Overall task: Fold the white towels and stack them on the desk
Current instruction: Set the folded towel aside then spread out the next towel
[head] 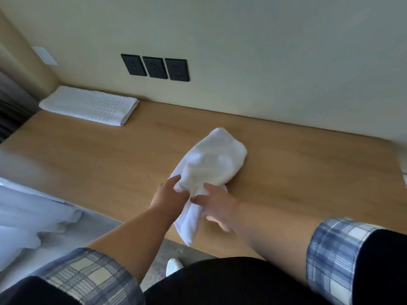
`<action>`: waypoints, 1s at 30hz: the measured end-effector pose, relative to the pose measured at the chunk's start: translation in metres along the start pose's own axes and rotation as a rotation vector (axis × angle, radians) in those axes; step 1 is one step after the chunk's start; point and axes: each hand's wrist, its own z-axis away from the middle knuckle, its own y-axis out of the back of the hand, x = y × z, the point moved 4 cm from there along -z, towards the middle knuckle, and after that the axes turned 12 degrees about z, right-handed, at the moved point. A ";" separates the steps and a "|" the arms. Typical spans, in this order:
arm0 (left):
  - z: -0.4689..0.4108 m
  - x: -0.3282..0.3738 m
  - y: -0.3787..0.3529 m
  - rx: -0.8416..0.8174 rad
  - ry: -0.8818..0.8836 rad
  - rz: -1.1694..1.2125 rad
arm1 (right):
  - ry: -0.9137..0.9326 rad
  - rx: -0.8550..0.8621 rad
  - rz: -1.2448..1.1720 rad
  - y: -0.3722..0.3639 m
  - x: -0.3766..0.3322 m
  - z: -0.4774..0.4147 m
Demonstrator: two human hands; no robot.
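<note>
1. Towel [209,164], white and bunched, lies on the desk [99,155] toward its front edge. Its near tail reaches that edge, and its rounded far end points at the wall [264,51].
2. My left hand [169,194] grips the bunched cloth from the left, fingers curled into it. My right hand [217,205] pinches it from the right, forefinger laid over the cloth. The two hands nearly touch.
3. Bare wood runs left from the towel to the folded towel [88,105], and right toward the desk's far end.
4. That folded towel lies flat in the far left corner, close to the wall and well apart from my hands.
5. The desk is light wood, and its back edge meets the cream wall, which carries three black sockets [155,67].
6. White fabric [26,216] is heaped left of the desk. A white shoe [174,266] shows on grey floor below the front edge.
</note>
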 end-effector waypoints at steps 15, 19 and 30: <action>-0.149 -0.043 0.075 -0.043 0.430 0.044 | -0.047 0.203 0.430 -0.055 -0.027 -0.055; -0.162 -0.049 0.071 -0.145 0.446 0.320 | -0.112 0.531 0.446 -0.020 -0.024 -0.059; -0.140 -0.002 0.074 -0.539 -0.565 -0.575 | 0.031 0.585 0.311 -0.034 -0.101 -0.106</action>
